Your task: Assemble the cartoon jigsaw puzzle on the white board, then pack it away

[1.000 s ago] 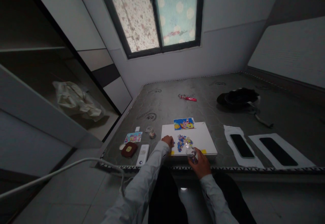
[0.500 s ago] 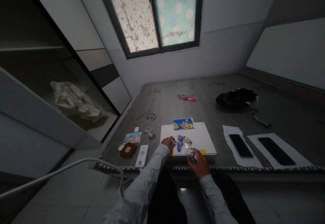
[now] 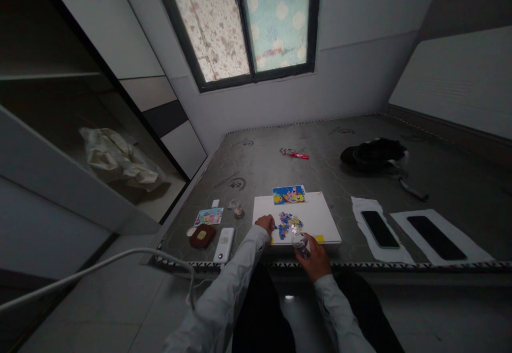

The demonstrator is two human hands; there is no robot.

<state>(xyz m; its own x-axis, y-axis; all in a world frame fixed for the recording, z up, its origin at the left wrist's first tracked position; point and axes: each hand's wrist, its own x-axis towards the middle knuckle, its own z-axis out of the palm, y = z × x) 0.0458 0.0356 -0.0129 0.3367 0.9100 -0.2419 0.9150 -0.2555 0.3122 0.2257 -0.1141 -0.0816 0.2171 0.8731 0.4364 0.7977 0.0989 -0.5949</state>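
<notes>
One curled left hand point(image 3: 264, 224) rests just beside a scattered heap of small multicoloured puzzle pieces point(image 3: 288, 225) on a white rectangular board point(image 3: 316, 217); any pinched piece is hidden. The right hand point(image 3: 314, 259) grips a small clear plastic bottle point(image 3: 300, 245) over the board's near edge.

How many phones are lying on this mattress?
2: one phone on a crumpled white sheet, the other phone on a flat white sheet, both right of the white board.

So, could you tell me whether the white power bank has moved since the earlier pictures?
No, the white power bank sits just where it was, beside the white board.
</notes>
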